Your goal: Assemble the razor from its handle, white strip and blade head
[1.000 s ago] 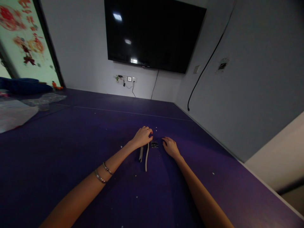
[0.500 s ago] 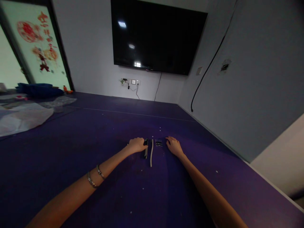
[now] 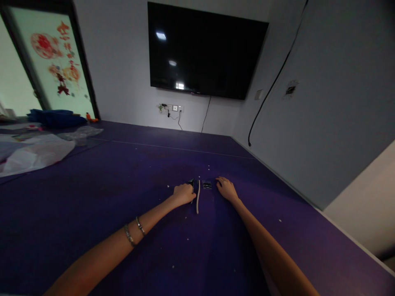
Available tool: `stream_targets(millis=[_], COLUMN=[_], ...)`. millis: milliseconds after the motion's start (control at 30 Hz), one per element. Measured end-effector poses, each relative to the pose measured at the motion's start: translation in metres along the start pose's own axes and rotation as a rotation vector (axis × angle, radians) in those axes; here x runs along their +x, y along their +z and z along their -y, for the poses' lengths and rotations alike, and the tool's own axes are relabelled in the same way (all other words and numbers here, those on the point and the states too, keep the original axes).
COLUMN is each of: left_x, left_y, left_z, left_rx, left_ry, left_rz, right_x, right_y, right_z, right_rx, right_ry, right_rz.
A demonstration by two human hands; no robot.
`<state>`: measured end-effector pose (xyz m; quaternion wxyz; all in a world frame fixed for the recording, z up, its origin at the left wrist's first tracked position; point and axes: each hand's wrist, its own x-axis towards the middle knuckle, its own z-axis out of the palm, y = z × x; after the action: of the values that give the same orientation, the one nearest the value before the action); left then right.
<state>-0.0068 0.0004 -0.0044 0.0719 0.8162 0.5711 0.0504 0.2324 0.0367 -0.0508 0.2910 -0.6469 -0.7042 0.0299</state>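
My left hand [image 3: 184, 193] is closed around a narrow black tool [image 3: 191, 182]; only its dark upper end and a thin edge show past the fingers, so I cannot tell its kind. Just right of it a whitish, slightly bent cord-like strip [image 3: 198, 198] lies lengthwise on the purple surface [image 3: 148, 255]. Beside the strip's upper end is a small clear packet with dark pieces in it [image 3: 207, 185]. My right hand [image 3: 226, 188] rests palm down to the right of the packet, fingers loosely spread and holding nothing.
White plastic sheeting [image 3: 40, 154] and a dark blue cloth bag [image 3: 57, 118] lie at the far left. Small white scraps are scattered about. A black cable [image 3: 271, 86] hangs along the right wall. A television [image 3: 206, 51] is mounted above wall sockets [image 3: 175, 108].
My left hand has shifted slightly right and down along the black tool, covering more of it, and its fingers now come close to the whitish strip. My right hand stays put.
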Motion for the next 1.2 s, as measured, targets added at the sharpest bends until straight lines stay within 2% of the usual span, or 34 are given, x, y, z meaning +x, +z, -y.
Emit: stream_targets(millis=[167,333,433,500,533,600,633,700,767,900,1100,1200], left_x=[-0.004,-0.013,-0.018,-0.021,-0.022,-0.024,-0.025,-0.027,-0.029,-0.031,-0.031,-0.031], left_y=[0.0,-0.01,-0.018,-0.021,-0.021,-0.022,-0.022,-0.021,-0.02,-0.02,-0.022,-0.025], left_z=[0.005,0.011,0.013,0.014,0.013,0.012,0.011,0.009,0.007,0.004,-0.006,-0.013], left_rx=[-0.053,-0.145,-0.201,-0.226,-0.236,-0.248,-0.25,-0.247,-0.237,-0.216,-0.188,-0.204], left_ry=[-0.008,-0.031,-0.041,-0.04,-0.035,-0.019,-0.011,0.002,0.012,0.028,0.029,0.067], left_rz=[-0.047,-0.143,-0.202,-0.234,-0.247,-0.271,-0.278,-0.283,-0.284,-0.279,-0.276,-0.26], right_x=[0.004,0.018,0.019,0.014,0.009,-0.002,-0.008,-0.016,-0.022,-0.027,-0.031,-0.03], right_y=[-0.001,-0.013,-0.017,-0.015,-0.013,-0.011,-0.01,-0.011,-0.012,-0.013,-0.014,-0.022], right_z=[-0.005,-0.006,0.012,0.034,0.047,0.074,0.087,0.109,0.124,0.134,0.131,0.12], right_rx=[0.161,0.423,0.569,0.692,0.779,1.232,1.358,1.473,1.5,1.481,1.435,1.37], right_ry=[0.033,0.133,0.187,0.203,0.202,0.295,0.349,0.426,0.472,0.512,0.47,0.458], right_rz=[-0.03,-0.097,-0.165,-0.159,-0.13,0.036,0.116,0.255,0.321,0.306,0.241,0.191])
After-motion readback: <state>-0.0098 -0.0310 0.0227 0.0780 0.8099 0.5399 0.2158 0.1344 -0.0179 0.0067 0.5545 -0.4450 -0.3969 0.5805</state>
